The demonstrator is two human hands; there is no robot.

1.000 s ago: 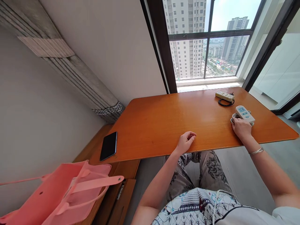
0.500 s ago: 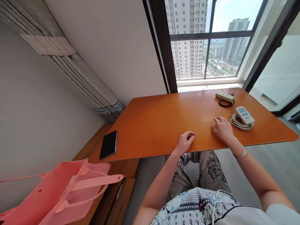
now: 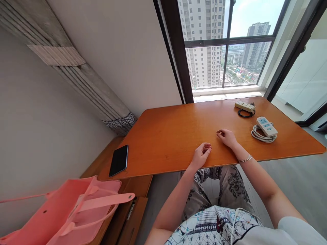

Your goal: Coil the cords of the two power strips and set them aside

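My left hand (image 3: 201, 155) rests on the wooden tabletop (image 3: 173, 136) by its front edge, fingers loosely bent and nothing held. To its right and a little farther in, my right hand (image 3: 227, 138) hovers over or rests on the wood, its fingers relaxed and slightly curled, also without anything in them. Nearest to the right hand is a white power strip (image 3: 267, 127) lying on its coiled white cord (image 3: 260, 136). Behind that sits a cream power strip (image 3: 244, 107) with a coiled black cord (image 3: 245, 114). The hands do not touch each other.
A dark-screened tablet or phone (image 3: 119, 161) lies at the table's left end. Below it, an open pink bag (image 3: 84, 211) stands on a wooden bench or cabinet (image 3: 135, 217). A window (image 3: 227, 42) is beyond the table; a tied curtain (image 3: 102, 92) hangs at left.
My right hand has moved left, away from the white power strip and towards my left hand, its fingers now more curled. The left hand stays about where it was.
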